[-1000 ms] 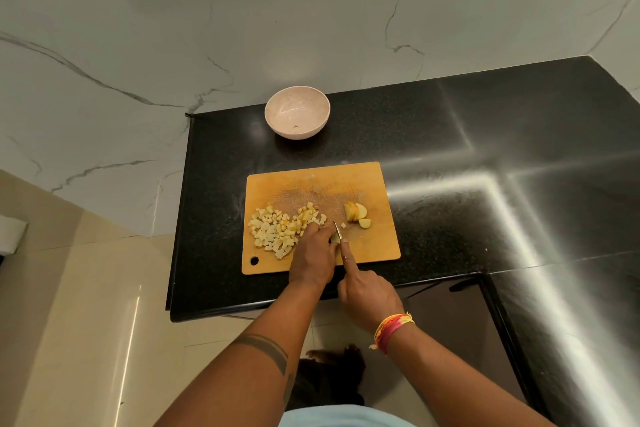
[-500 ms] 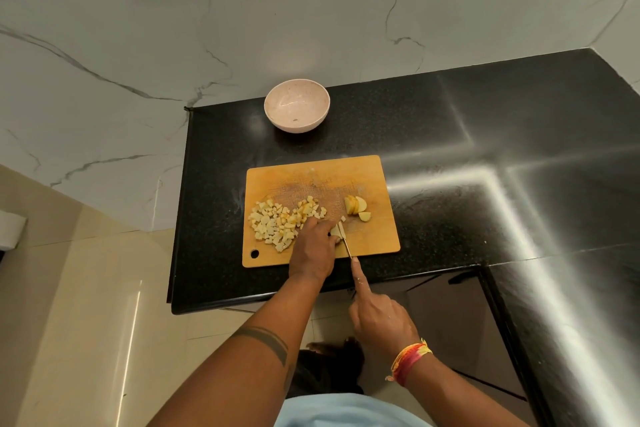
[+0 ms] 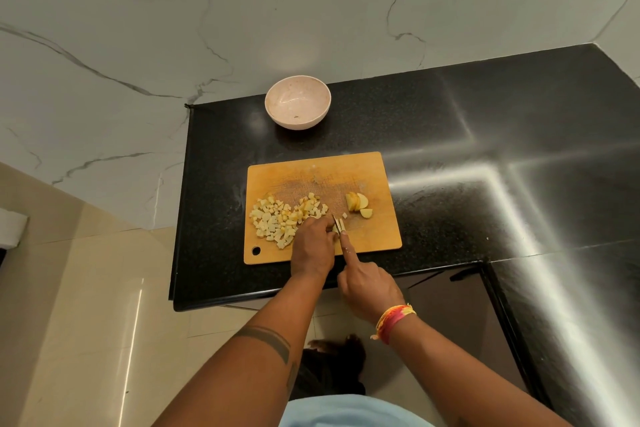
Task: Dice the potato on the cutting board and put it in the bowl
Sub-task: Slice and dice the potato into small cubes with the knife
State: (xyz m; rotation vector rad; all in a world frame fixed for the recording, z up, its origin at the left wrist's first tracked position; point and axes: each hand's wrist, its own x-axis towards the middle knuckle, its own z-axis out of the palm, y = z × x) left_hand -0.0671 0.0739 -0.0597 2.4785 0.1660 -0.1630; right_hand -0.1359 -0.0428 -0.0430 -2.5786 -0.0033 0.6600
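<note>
The potato is pale yellow inside. Most of it is already cut: a heap of small dice (image 3: 285, 218) lies on the left half of the cutting board (image 3: 322, 170), and a few bigger wedges (image 3: 358, 203) lie at the right side, apart from my hands. Between them my left hand (image 3: 311, 246) has its fingers curled down on a small potato piece (image 3: 341, 226) near the front edge of the board. My right hand (image 3: 367, 284) closes its grip around the knife (image 3: 336, 222), with the forefinger straight along the blade, and the blade stands beside the left fingertips. The pink bowl (image 3: 298, 102) stands at the back edge of the black worktop (image 3: 450, 121), behind the board. I can read no writing.
</note>
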